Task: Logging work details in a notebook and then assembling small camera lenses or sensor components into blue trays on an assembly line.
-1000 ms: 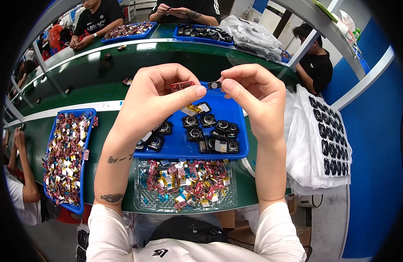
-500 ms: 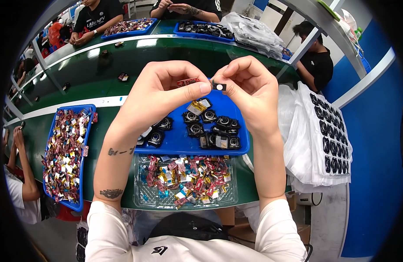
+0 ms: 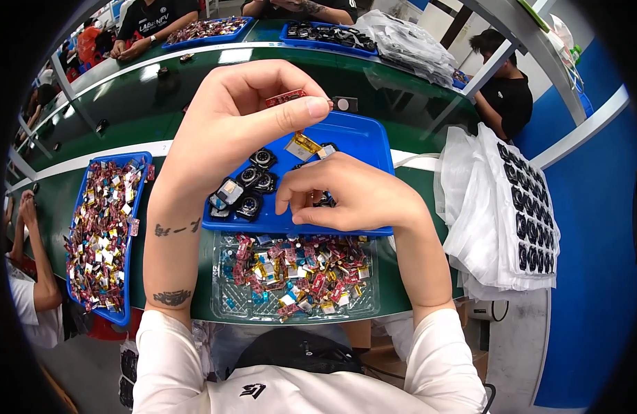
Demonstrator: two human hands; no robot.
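Observation:
My left hand is raised over the far part of the blue tray, thumb and fingers pinching a small red circuit board. A dark piece with a round grey disc sticks out past the thumb tip. Below this hand shows a yellow-and-silver flat cell; I cannot tell whether it hangs or lies in the tray. My right hand is low over the tray, fingers curved and apart above black watch-like cases, partly hiding them. More such cases lie in the tray's left part.
Nearest me is a clear plastic tray of red boards and cells. A blue tray of similar parts stands left. White sheets with rows of black pieces are stacked right. Co-workers sit across the green table and at the left.
My right hand has let go of the dark piece beside the left hand and come down into the blue tray. The left hand, still holding the board, appears slightly higher.

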